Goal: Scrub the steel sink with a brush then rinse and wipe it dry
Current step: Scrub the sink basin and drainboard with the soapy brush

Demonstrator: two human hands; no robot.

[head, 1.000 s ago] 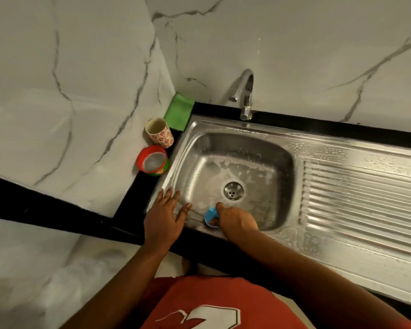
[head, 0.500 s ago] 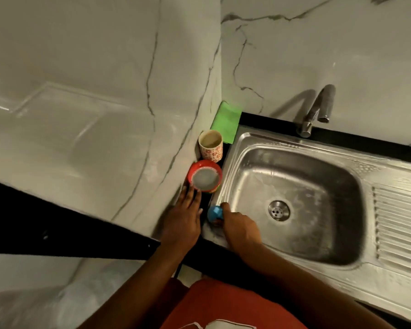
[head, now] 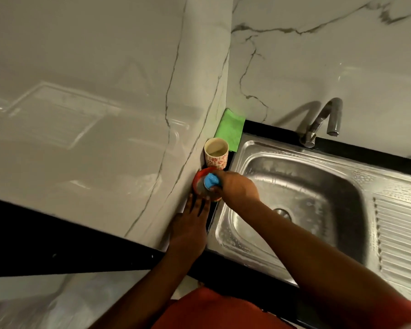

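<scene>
The steel sink fills the right half, wet and soapy, with its drain partly behind my right forearm. My right hand grips a small blue brush and holds it over a red round tub on the black counter left of the basin. My left hand lies flat on the counter with straight fingers touching the tub's near side. A green cloth lies in the corner behind.
A floral cup stands between the tub and the green cloth, close to the marble wall. The tap rises at the back of the sink. A ribbed drainboard extends right. The black counter edge runs along the front.
My right hand has lifted the blue brush out of the basin's front left corner and over to the red tub. My left hand slid forward to the tub. The view swung left.
</scene>
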